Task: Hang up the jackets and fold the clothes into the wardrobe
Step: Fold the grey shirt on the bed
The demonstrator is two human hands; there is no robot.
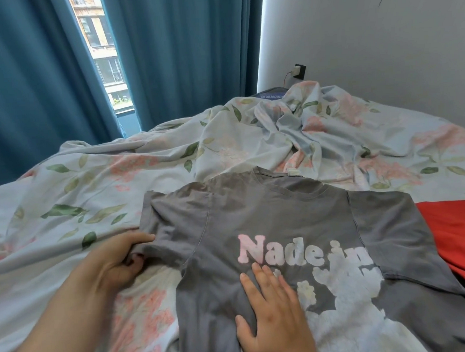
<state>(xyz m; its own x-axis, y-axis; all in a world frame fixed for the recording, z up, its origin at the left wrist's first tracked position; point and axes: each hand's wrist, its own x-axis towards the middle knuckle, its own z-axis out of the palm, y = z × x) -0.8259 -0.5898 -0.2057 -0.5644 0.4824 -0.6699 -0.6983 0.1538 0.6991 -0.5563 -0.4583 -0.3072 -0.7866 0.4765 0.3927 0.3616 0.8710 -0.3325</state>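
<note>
Grey T-shirt (282,213) lies on the bed (91,183) beneath the flat, pressing right hand (273,311), its sleeve (161,222) gripped by the left hand (117,260); pulling too hard would likely bunch the cloth.

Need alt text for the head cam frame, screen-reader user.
A grey T-shirt lies spread on a bed with floral sheets; the left hand grips its sleeve while the right hand presses flat on the printed front. A red garment lies at the shirt's right, and blue curtains hang behind.
</note>
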